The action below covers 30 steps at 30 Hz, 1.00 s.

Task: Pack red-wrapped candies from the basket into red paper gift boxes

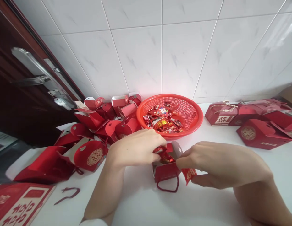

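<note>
A small red gift box (166, 172) stands with its top flaps apart in front of the basket, a dark red cord handle (170, 190) hanging at its near side. Wrapped candies (168, 158) show inside it. My left hand (137, 146) reaches over the box's left side, its fingers closed on a red wrapped candy at the opening. At the right side, my right hand (218, 163) has its fingertips by the box's edge. A red candy packet (189, 175) with gold lettering is pinched under those fingers.
A red plastic basket (195, 121) with several wrapped candies stands by the tiled wall. Several opened red boxes (89, 150) crowd the left. More boxes (263, 135) stand at the right. A dark red cord (68, 196) lies near a large red box (23, 204). A door handle (32, 80) is at the left.
</note>
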Each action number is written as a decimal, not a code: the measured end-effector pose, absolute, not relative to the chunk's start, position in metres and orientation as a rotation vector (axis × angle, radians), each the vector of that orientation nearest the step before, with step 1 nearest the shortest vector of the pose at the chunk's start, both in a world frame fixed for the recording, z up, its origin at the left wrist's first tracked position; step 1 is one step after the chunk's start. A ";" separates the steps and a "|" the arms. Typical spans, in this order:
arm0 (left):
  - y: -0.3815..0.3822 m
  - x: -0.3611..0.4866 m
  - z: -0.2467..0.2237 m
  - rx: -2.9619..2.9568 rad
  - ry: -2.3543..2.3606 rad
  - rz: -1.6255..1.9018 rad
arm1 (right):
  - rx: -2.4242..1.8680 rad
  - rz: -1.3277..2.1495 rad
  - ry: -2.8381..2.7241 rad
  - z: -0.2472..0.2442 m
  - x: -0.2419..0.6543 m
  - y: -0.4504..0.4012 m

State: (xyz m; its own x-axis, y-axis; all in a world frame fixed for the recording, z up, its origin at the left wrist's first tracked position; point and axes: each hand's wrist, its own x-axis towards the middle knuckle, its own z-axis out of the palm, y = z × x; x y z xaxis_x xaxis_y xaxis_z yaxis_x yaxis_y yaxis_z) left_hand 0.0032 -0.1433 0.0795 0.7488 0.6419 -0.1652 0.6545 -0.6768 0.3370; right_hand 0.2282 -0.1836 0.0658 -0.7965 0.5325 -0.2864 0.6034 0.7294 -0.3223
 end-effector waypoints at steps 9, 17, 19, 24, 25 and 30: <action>-0.154 -0.004 0.086 2.572 0.958 -0.186 | 0.890 -0.580 2.771 0.065 0.223 -0.186; -0.157 0.003 0.081 2.626 1.246 -0.188 | 0.929 -0.484 2.719 0.061 0.217 -0.187; -0.158 0.002 0.081 2.624 1.330 -0.139 | 0.923 -0.490 2.705 0.061 0.217 -0.186; -0.157 0.004 0.080 2.632 1.213 -0.175 | 0.901 -0.503 2.723 0.061 0.217 -0.185; -0.157 0.005 0.080 2.633 1.205 -0.179 | 0.899 -0.502 2.728 0.060 0.217 -0.185; -0.155 0.006 0.080 2.623 1.277 -0.143 | 0.901 -0.501 2.731 0.060 0.218 -0.185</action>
State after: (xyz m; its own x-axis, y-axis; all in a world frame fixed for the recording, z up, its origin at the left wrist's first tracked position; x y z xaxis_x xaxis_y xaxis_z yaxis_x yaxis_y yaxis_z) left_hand 0.0061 -0.1552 0.0795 0.6177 0.7649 -0.1825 0.7863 -0.5981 0.1546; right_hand 0.2176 -0.1853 0.0602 -0.7873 0.5323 -0.3111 0.6080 0.7539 -0.2488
